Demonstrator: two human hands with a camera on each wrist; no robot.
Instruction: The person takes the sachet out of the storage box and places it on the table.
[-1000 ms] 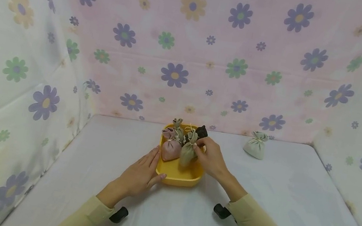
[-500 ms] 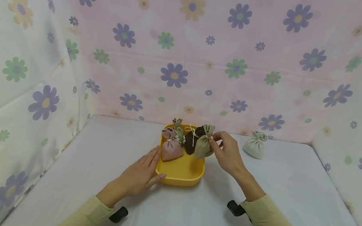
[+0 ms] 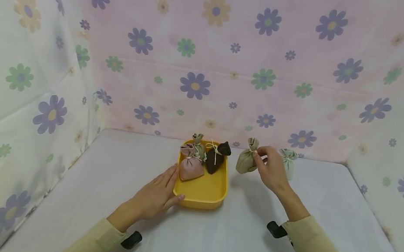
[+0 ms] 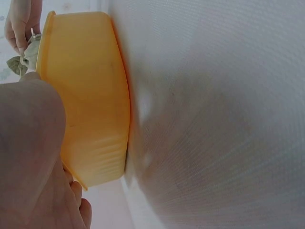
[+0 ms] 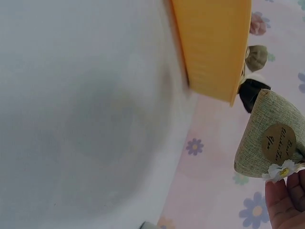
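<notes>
My right hand (image 3: 271, 168) pinches an olive-green drawstring pouch (image 3: 246, 162) by its tied neck, right of the yellow bin (image 3: 199, 205). In the right wrist view that pouch (image 5: 271, 131) carries a round brown label and a white flower, and hangs above the table. My left hand (image 3: 155, 191) rests with straight fingers against the bin's left side, thumb at its front corner. Inside the bin sit a pink pouch (image 3: 191, 169), a green pouch (image 3: 200, 150) behind it and a dark brown pouch (image 3: 214, 159) with a cream bow.
A pale mint pouch (image 3: 288, 164) stands on the white table (image 3: 191, 243) at the back right, partly behind my right hand. Flower-print cloth (image 3: 232, 82) walls in the table at the back and both sides.
My right hand has carried the olive-green pouch up out of the bin and to the right, uncovering the dark brown pouch. My left hand has stayed on the bin.
</notes>
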